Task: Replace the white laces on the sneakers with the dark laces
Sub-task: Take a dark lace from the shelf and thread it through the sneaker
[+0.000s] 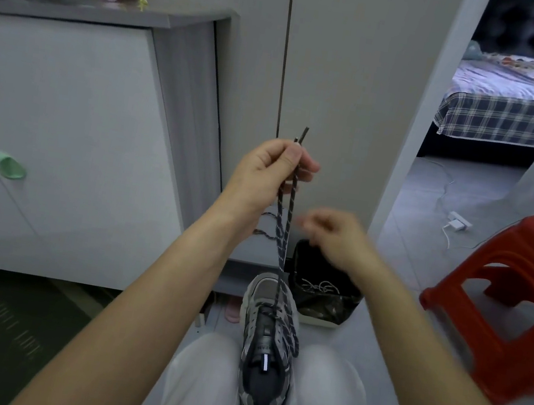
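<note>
The dark lace (284, 225) runs taut and nearly upright from the sneaker (267, 341) wedged between the knees. Both strands rise together to the left hand (270, 171), which pinches them just below their tips. The right hand (333, 236), blurred, loosely curled and empty, hangs just right of the strands and lower, well placed to take one
</note>
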A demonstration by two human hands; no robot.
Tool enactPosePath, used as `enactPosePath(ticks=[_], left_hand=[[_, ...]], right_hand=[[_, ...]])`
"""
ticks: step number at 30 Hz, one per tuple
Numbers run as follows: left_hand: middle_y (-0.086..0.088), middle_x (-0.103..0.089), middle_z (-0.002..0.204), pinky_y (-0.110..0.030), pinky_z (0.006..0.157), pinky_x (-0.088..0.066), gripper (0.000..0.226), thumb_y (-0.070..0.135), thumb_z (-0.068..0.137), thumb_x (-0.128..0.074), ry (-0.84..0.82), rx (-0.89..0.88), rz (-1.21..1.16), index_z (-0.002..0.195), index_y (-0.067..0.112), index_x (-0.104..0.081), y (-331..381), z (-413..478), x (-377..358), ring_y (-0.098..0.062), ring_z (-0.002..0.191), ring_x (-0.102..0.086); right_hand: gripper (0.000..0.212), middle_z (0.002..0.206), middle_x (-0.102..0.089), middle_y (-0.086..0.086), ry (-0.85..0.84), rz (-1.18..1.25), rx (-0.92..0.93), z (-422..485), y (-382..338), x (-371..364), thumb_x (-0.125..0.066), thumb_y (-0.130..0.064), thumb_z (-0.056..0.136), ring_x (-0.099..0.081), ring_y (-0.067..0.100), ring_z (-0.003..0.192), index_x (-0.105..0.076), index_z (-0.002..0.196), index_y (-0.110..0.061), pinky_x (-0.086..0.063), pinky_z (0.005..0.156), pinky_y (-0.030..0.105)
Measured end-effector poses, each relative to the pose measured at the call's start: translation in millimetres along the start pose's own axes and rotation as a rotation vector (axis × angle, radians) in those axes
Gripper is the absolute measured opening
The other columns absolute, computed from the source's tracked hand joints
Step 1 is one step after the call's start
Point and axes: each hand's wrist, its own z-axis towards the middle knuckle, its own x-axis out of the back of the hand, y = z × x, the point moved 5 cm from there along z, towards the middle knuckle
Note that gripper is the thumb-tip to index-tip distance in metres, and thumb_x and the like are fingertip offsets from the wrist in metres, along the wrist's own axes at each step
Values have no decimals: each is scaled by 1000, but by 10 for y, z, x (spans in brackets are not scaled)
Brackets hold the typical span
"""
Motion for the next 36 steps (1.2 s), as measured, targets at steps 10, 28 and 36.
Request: enactPosePath(ticks=[10, 28, 36], left_hand=[[2, -55, 61, -28, 53, -52, 24, 19, 101, -39, -105, 109, -216, 85, 10, -54, -74, -100, -72, -12, 51, -53], [2, -65, 75, -34, 69, -51, 24, 20, 100, -42, -10, 86, -157, 84, 15, -59, -106, -19, -16, -14, 71, -62], [3, -63, 73, -35, 67, -54, 24, 20, 100, -40, 23, 36, -214, 84, 14, -57, 70, -48, -9, -14, 70, -61]], right_hand=[[14, 101, -62, 3, -244, -685, -14, 38, 1078, -1102, -50, -15, 88, -58, 23, 91, -62, 95, -15, -44, 68, 31], [12, 91, -49, -9, -187, -525, 47, -6, 1174, -883, -58, -24, 88, -54, 14, 85, -52, 98, -27, -42, 67, 28], [24, 103, -54, -7, -91, -532, 209, -114, 1169, -916, -59, -35, 89, -47, 10, 99, -73, 95, -17, -38, 92, 32]])
